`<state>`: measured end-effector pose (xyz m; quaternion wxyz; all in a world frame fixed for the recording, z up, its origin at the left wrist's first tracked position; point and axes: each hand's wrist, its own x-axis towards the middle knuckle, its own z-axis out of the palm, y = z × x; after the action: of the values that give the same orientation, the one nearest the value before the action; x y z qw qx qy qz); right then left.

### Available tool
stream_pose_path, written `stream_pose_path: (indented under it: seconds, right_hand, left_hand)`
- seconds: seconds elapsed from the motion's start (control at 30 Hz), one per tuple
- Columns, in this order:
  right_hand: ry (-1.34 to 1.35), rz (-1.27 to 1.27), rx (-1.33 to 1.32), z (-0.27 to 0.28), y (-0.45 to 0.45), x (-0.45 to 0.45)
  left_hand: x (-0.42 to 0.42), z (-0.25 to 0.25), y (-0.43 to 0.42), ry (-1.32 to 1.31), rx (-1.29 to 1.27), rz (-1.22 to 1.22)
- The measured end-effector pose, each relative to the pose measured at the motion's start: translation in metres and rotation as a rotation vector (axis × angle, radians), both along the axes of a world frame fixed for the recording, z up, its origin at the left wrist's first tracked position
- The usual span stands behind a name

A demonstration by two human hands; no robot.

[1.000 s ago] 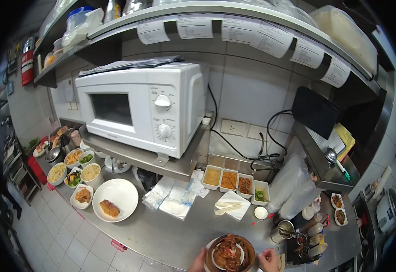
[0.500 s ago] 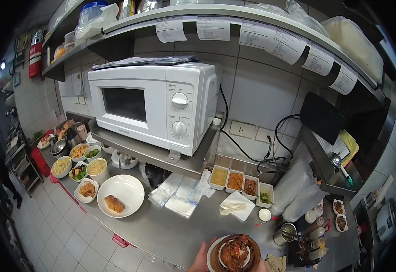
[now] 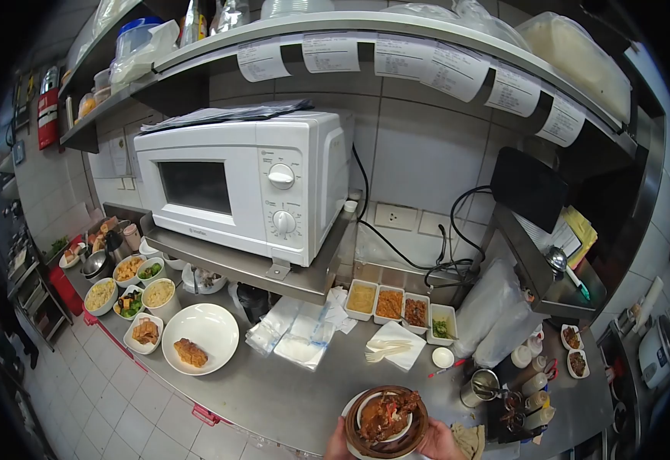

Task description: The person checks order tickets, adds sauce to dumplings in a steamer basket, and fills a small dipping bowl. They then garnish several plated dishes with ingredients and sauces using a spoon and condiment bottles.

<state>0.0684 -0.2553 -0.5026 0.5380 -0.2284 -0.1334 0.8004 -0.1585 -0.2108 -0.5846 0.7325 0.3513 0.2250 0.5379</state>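
My left hand (image 3: 338, 442) and my right hand (image 3: 440, 443) grip opposite sides of a brown bowl on a white plate at the bottom of the view. Inside the brown bowl (image 3: 419, 431) is a smaller white-rimmed dish with dark, saucy meat (image 3: 385, 414) topped with red bits. The fingers curl under, so their tips are hidden. Beyond my hands, plastic forks (image 3: 387, 352) lie on a white napkin (image 3: 410, 335). Right of them is a small white cup (image 3: 443, 357) near a red pen (image 3: 447, 369).
A white plate (image 3: 221, 330) with a fried piece (image 3: 190, 353) stands left, beside several food bowls. A microwave (image 3: 243, 184) sits on a raised shelf. Trays of condiments (image 3: 388, 303) line the wall. A metal container (image 3: 480, 389) and bottles (image 3: 534, 383) stand at right, near a cloth (image 3: 469, 441).
The bowl and both hands have come further up into view, and the right hand shows more. The surroundings have shifted slightly left as the camera turned.
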Motion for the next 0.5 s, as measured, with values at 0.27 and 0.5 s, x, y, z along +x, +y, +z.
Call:
stream_pose_path:
  seconds: [0.27, 0.5]
  right_hand:
    - [-0.256, -0.187, -0.05, 0.014, 0.004, -0.003]
    - [-0.41, -0.408, 0.025, 0.001, -0.037, 0.001]
  left_hand:
    - [0.005, -0.003, -0.003, -0.008, -0.072, -0.264]
    - [0.013, 0.102, -0.004, 0.051, -0.481, -0.363]
